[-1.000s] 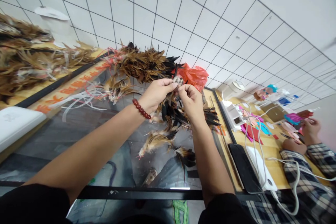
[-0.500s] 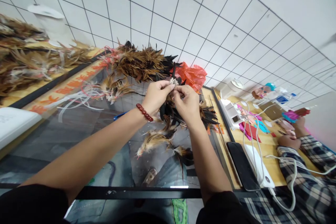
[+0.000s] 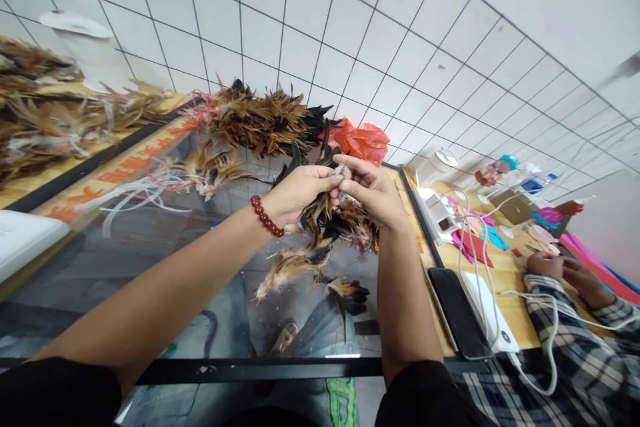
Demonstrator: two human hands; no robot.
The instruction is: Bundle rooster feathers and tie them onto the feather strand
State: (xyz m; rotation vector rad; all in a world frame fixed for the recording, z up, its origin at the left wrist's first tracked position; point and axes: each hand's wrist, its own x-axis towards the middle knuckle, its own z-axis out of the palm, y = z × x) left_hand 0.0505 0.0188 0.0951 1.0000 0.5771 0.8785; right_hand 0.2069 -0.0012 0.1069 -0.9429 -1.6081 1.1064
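Observation:
My left hand [image 3: 296, 191], with a red bead bracelet at the wrist, and my right hand [image 3: 373, 191] meet above a glass tabletop [image 3: 150, 260]. Both pinch the quill ends of a small bundle of brown and black feathers [image 3: 330, 217] that hangs down between them. Two loose feather tufts [image 3: 290, 267] lie on the glass just below the hands. A large heap of brown feathers [image 3: 265, 121] sits behind the hands near the tiled wall.
More feather bundles [image 3: 45, 113] and white strips [image 3: 135, 187] lie at the left. A red plastic bag [image 3: 363, 141] sits behind. At right, a dark phone [image 3: 457, 310], white cables and coloured paper lie on a wooden table, where another person in a plaid sleeve [image 3: 575, 320] works.
Both hands have dropped slightly and turned, the right hand rolling over the bundle's end. The other person's hands have moved lower on the wooden table.

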